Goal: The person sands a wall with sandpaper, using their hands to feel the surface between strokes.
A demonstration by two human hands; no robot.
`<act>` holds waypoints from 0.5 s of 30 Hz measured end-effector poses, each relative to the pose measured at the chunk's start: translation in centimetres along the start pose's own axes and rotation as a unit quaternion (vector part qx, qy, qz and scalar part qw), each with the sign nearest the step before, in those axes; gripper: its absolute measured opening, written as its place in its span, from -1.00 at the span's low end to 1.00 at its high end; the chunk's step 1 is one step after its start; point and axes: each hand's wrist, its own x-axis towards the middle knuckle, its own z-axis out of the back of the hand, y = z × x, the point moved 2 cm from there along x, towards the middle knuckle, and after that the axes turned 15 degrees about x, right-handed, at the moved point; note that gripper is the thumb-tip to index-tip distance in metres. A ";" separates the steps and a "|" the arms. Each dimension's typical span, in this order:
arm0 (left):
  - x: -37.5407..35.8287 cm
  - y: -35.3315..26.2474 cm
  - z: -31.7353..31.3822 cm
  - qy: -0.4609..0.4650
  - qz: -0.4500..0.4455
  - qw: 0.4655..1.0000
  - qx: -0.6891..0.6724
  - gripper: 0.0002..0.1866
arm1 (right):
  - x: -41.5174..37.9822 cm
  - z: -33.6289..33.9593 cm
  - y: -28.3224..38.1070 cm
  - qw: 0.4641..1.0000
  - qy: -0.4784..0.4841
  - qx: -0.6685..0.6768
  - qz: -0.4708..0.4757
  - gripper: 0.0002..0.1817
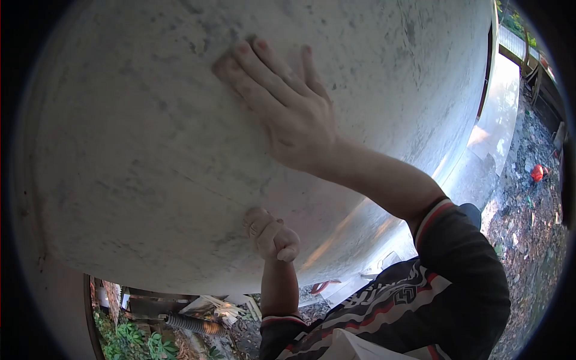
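A large pale surface [150,138] with grey smudges and scuffs fills most of the head view, bowed by the wide lens. My right hand [282,102] lies flat on its upper part, back of the hand towards me. Its fingers stretch up and left, one spread apart from the others. A dark patch shows at the leftmost fingertips, and the palm side is hidden. Lower down, my left hand [271,234] is closed in a fist close to the same surface, its fingers curled and whitish as if dusty. What the fist holds, if anything, I cannot tell.
Leaf-strewn ground [525,240] runs down the right, with a red object [538,173] on it. Pale sheets [501,114] stand near the surface's right edge. Below lie a dark ribbed hose [195,324], wood strips [225,309] and green plants [129,339].
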 end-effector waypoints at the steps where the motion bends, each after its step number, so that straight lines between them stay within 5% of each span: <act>1: 0.0 -0.1 0.1 -0.006 0.002 1.000 -0.002 -0.44 | 0.9 -0.1 0.0 0.998 -0.044 0.046 -0.005 -0.51; 5: 0.3 -0.7 -0.1 -0.014 0.020 1.000 0.013 -0.44 | -6.0 -0.1 0.0 0.998 0.058 -0.026 0.002 -0.34; 11: -0.1 -0.6 -0.1 -0.003 0.025 1.000 -0.007 -0.45 | 2.8 0.3 0.4 0.998 0.012 -0.021 0.063 -0.38; 15: 0.0 -0.8 -0.1 -0.008 0.042 0.999 -0.009 -0.45 | -5.4 0.1 -0.3 0.995 0.063 -0.051 0.061 -0.42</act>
